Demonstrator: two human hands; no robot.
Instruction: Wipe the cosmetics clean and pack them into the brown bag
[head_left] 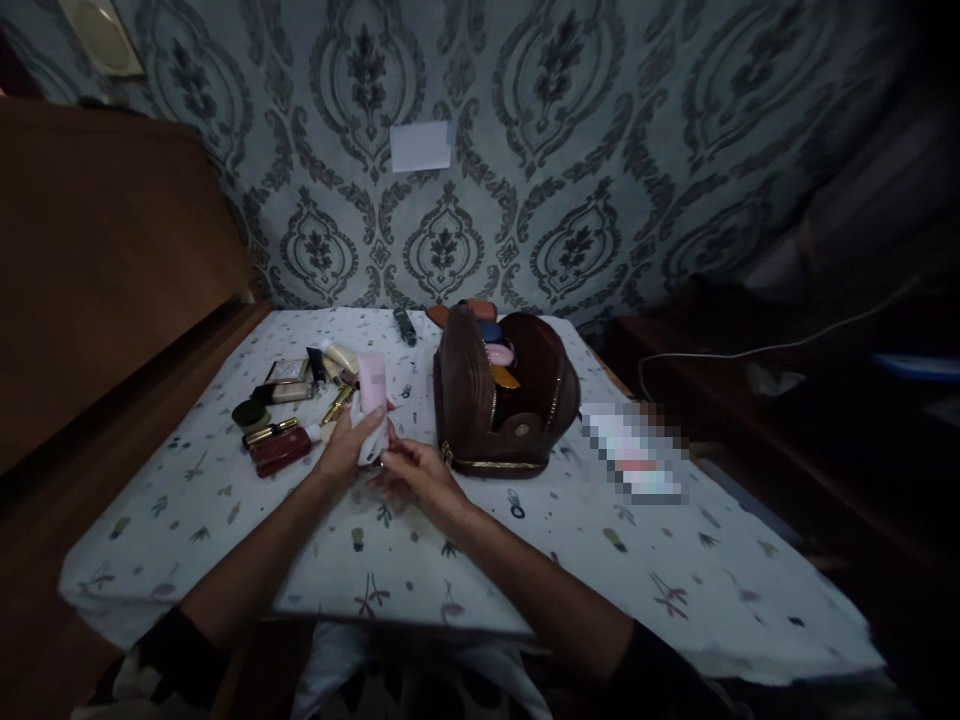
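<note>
My left hand (346, 445) is wrapped round a pale pink tube (372, 378) held upright, with a white piece (373, 437) at its lower part whose kind I cannot make out. Beside it, my right hand (424, 475) has its fingers bent together at the lower end of the white piece; they are partly blurred. Just right of both hands stands a brown leather bag (480, 420), unzipped, with a pink item (499, 354) and an orange-yellow item (505, 377) showing inside.
Left of my hands lie a dark red pouch (280, 452), a round dark green container (250, 414), a glittery compact (286, 371) and several cosmetics. A dark green tube (405, 326) lies near the wall. A blurred-out flat item (636, 452) rests right of the bag on the patterned tablecloth (315, 580).
</note>
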